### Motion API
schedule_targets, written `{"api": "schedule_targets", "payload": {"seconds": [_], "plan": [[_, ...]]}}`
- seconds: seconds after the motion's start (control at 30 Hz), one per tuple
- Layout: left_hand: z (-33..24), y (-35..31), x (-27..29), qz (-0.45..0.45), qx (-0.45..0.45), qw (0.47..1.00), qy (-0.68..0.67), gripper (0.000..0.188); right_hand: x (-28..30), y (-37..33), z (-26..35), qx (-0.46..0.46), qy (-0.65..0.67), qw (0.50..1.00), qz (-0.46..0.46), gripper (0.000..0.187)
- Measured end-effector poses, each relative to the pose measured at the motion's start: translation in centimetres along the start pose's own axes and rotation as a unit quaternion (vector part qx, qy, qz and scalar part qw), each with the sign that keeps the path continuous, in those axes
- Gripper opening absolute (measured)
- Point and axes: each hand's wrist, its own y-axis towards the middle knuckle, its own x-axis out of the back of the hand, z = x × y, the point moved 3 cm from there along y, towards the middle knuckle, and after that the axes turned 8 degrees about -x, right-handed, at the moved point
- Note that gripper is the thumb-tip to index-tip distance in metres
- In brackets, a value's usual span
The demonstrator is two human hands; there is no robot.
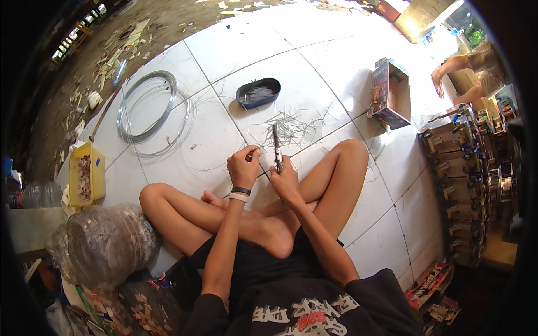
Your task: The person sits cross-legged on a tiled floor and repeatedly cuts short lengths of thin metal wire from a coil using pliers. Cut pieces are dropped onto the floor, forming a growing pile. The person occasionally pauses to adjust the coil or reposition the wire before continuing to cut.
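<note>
Right hand [285,179] wrapped around pliers [278,150]; left hand [243,166] beside it, fingertips drawn together, though whether they pinch wire cannot be told. Just beyond the pliers, loose wire pieces [288,129], seemingly already cut, lie on the tiled floor [372,241]; more appear inside a dark blue tub [261,103]. Farther left, a wire coil [128,135] remains in long loops.

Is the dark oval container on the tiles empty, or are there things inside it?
Not empty: many thin, wire-like pieces lie inside the oval container.
</note>
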Motion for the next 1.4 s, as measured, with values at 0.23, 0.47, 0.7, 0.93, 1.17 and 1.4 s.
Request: {"api": "schedule_targets", "payload": {"seconds": [0.23, 0.47, 0.7, 0.93, 1.17, 1.4], "plan": [[0.0, 0.4, 0.2, -0.007, 0.010, 0.999, -0.035, 0.014, -1.2, -0.9, -0.4, 0.117, 0.109, 0.986, 0.053, 0.063], [0.0, 1.2, 0.2, -0.014, -0.012, 1.000, -0.012, 0.016, -1.9, -1.6, -0.9, 0.095, 0.169, 0.975, 0.107, 0.065], [0.1, 1.2, 0.1, -0.006, -0.001, 1.000, -0.017, 0.015, -1.5, -1.8, -0.9, 0.110, 0.168, 0.972, 0.123, 0.066], [-0.1, 1.4, 0.2, -0.002, 0.016, 1.000, -0.017, 0.014, -1.9, -2.2, -1.0, 0.149, 0.199, 0.963, 0.102, 0.068], [-0.3, 1.0, 0.3, 0.008, -0.019, 0.999, -0.032, 0.014, -0.6, -1.8, 0.7, 0.125, 0.153, 0.980, 0.008, 0.066], [-0.5, 0.5, 0.6, 0.019, -0.048, 0.998, -0.025, 0.012, 0.7, -0.2, 2.5, 0.130, 0.156, 0.979, -0.033, 0.066]]}}
